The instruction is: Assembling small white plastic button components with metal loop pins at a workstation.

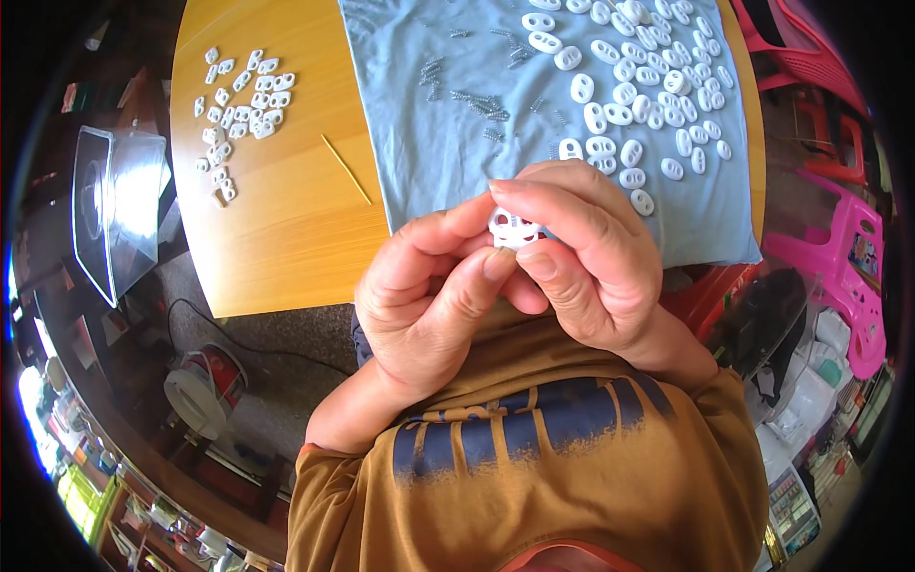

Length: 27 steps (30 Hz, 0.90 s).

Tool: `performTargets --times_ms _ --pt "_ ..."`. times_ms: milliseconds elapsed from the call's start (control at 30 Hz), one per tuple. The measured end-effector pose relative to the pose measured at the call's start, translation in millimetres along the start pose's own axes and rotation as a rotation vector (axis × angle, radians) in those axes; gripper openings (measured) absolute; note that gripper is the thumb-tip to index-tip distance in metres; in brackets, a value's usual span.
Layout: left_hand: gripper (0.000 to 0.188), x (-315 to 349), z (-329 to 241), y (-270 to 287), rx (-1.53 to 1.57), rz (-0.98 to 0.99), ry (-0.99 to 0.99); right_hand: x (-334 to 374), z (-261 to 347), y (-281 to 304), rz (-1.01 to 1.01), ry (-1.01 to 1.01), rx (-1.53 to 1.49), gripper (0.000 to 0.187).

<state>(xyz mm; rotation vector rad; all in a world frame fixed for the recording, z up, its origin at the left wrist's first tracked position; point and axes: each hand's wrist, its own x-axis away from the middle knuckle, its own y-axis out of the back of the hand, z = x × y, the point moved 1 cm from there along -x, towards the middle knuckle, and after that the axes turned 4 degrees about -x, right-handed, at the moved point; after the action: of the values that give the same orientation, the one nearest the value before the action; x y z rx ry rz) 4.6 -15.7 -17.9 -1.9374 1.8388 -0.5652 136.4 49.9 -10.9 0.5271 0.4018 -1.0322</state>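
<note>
Both hands meet close to the person's chest, just near of the table edge, and together they pinch a small white plastic piece point(513, 229) with two holes. The left hand point(434, 305) is curled, its thumb and forefinger closed on the near left side of the piece; the right hand point(586, 257) arches over it from the right, fingers bent and thumb pressing up from below, so most of the piece is hidden and only its far upper part shows. Beyond the hands a pale blue cloth point(448, 143) lies over the right part of a round wooden table point(276, 219). On the far right of the cloth sits a heap of similar white two-holed pieces point(639, 86), a few of them just beyond the right hand's knuckles. Small metal springs point(477, 100) are scattered on the cloth to the left of that heap. On the bare wood at the far left lies a second, smaller group of white pieces point(238, 110), and a thin yellow stick point(345, 169) rests between that group and the cloth. A clear plastic box point(114, 205) stands left of the table, and a pink plastic chair point(843, 257) stands to the right.
</note>
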Motion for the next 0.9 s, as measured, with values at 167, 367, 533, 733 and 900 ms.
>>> performTargets --times_ms 167,367,533,733,900 --pt "0.03 2.3 5.2 0.1 -0.038 -0.016 -0.052 4.7 -1.7 -5.1 -0.059 0.036 0.004 0.027" --pt "0.027 4.0 7.1 -0.5 -0.102 0.016 -0.118 5.3 -4.0 -7.5 -0.079 0.091 0.03 0.021" --pt "0.028 -1.9 1.6 -2.1 -0.036 0.011 -0.105 0.9 -3.0 -2.8 -0.071 0.085 0.03 0.024" --pt "0.028 -3.3 -7.9 0.1 -0.146 -0.011 -0.028 -1.8 2.6 -0.1 -0.052 0.079 0.085 0.032" --pt "0.026 -16.8 -26.8 4.1 -0.145 0.014 0.018 -3.6 13.4 2.3 -0.122 0.055 0.083 0.035"
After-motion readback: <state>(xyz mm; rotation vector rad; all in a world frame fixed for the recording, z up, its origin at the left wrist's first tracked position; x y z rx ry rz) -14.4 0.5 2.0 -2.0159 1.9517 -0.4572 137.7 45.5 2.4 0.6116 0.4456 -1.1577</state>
